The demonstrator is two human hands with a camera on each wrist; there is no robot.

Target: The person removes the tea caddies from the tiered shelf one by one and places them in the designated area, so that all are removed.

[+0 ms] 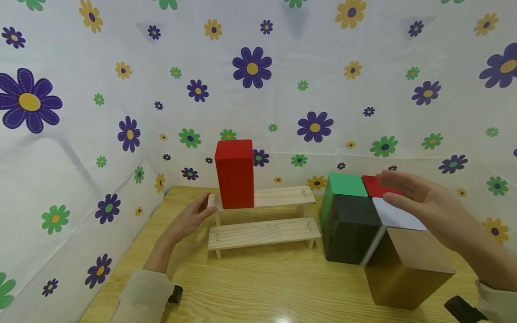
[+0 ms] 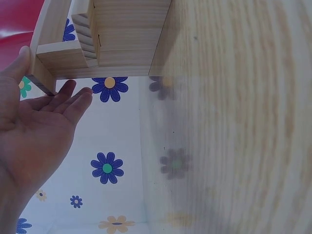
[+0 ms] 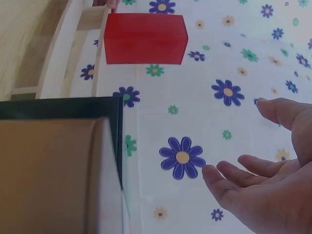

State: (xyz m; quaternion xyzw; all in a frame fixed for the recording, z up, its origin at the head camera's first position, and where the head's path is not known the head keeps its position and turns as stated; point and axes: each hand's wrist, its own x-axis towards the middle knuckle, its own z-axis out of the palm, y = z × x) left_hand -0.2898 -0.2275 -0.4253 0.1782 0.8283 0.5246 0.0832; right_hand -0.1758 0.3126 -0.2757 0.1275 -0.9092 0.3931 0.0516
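Observation:
A tall red box (image 1: 235, 175) stands upright near the left end of the back wooden riser (image 1: 278, 197). My left hand (image 1: 191, 220) grips that riser's left end, its thumb (image 2: 18, 66) and fingers on opposite sides of the wood. Over the group of boxes on the right, my right hand (image 1: 432, 206) is raised with nothing in it, thumb apart from fingers. Beneath it are a white box (image 1: 397, 213), a second red box (image 1: 377, 185) and a brown box (image 1: 420, 251). The right wrist view shows the relaxed fingers (image 3: 234, 178) away from the boxes.
A lower wooden riser (image 1: 262, 233) stands in front of the back one. Left of the white box are a black box (image 1: 351, 229) and a green box (image 1: 347, 183). A flower-patterned cloth (image 1: 282, 103) hangs behind and to the left of the wooden table (image 1: 258, 282).

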